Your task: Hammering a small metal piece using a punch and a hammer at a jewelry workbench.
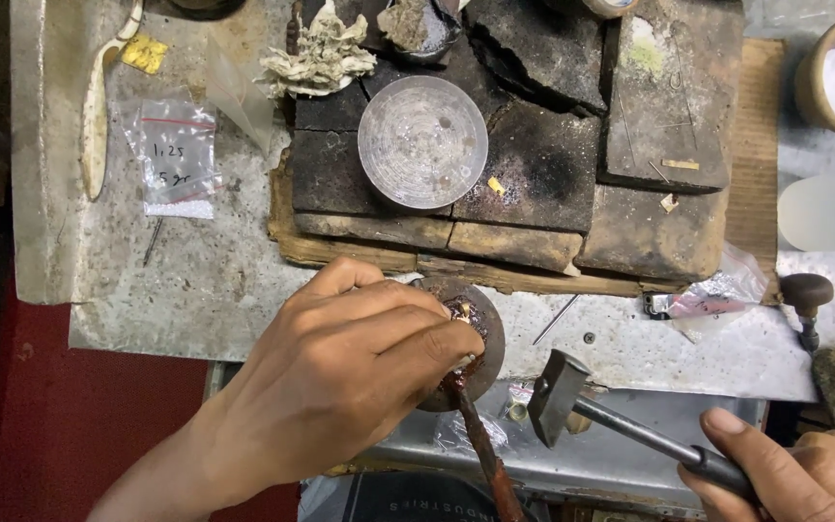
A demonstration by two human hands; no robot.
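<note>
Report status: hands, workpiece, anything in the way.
Left hand fingers pinch a small gold piece on the round dark block. Right hand grips hammer, head clear of the block. Nothing between.

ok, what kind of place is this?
Probably a jeweller's or metalsmith's bench. The right hand holds a small hammer, the left hand steadies a round dark block bearing a tiny gold piece, and scorched soldering blocks sit behind.
</note>
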